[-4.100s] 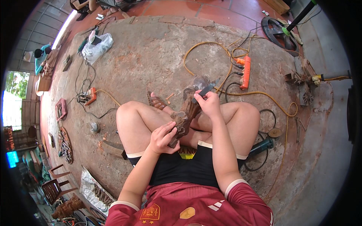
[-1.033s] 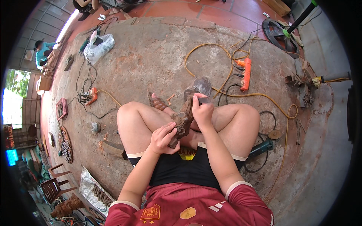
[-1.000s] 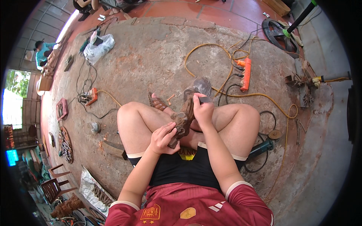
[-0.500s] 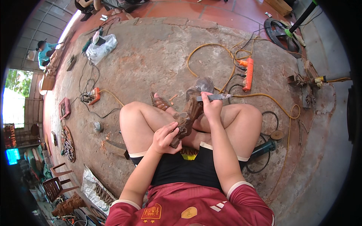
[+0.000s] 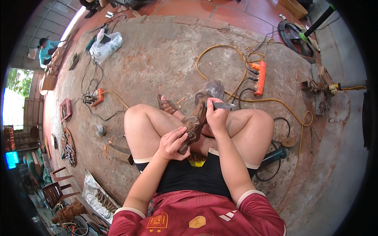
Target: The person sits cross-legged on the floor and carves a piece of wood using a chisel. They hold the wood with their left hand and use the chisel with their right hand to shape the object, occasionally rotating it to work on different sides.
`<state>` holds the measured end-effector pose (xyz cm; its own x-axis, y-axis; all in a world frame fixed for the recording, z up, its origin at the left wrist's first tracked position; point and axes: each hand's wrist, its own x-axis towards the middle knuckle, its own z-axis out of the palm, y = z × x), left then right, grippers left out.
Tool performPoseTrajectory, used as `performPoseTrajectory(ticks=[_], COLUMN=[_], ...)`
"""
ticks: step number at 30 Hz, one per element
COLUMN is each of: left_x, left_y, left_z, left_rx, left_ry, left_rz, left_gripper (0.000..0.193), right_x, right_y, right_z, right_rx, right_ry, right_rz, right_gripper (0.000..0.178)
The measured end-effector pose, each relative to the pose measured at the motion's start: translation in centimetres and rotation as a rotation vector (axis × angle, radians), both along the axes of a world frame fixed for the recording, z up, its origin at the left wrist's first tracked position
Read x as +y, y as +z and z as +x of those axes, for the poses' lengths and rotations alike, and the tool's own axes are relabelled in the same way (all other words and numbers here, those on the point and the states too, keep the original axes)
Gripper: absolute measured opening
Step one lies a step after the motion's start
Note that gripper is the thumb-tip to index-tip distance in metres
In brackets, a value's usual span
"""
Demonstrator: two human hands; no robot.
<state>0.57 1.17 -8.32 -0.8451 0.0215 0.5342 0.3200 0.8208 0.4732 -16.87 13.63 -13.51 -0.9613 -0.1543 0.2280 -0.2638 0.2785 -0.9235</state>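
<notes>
A dark brown wood carving with a knobbly, figured surface lies slanted between my bent legs, its far end by my feet. My left hand is closed round its near end, fingers over the top and thumb below. Farther along, my right hand pinches a flat grey strip with a pointed outer end, against the carving's right side. Whether the strip is a blade or folded abrasive, I cannot tell. Just beyond the carving sits a greyish translucent bundle.
An orange power strip with plugged cords and a yellow hose lie to the right. A green power tool rests beside my right knee. At left are another orange socket block, a tool roll and a white sack bearing several tools.
My right hand with the grey strip has shifted slightly left and toward me along the carving. My left hand keeps its hold at the near end.
</notes>
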Motion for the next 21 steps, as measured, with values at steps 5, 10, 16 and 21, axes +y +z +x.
performPoseTrajectory(ticks=[5,10,16,21], left_x=[0.0,0.0,-0.1,-0.2], left_y=[0.0,0.2,0.3,0.3], left_z=[-0.1,-0.1,-0.2,-0.1], left_rx=[0.014,0.014,0.004,-0.003], left_ry=[-0.010,-0.011,-0.007,0.012], left_rz=[0.006,0.008,0.029,0.043], left_gripper=[0.050,0.050,0.050,0.049], right_x=[-0.3,-0.3,-0.3,-0.6], right_y=[0.1,-0.1,-1.2,-1.1], right_z=[0.3,0.3,0.0,0.0], right_rx=[0.091,0.116,-0.165,-0.407], right_ry=[-0.012,-0.029,-0.021,0.003], right_rz=[0.016,0.073,-0.043,-0.226], right_gripper=[0.017,0.017,0.016,0.017])
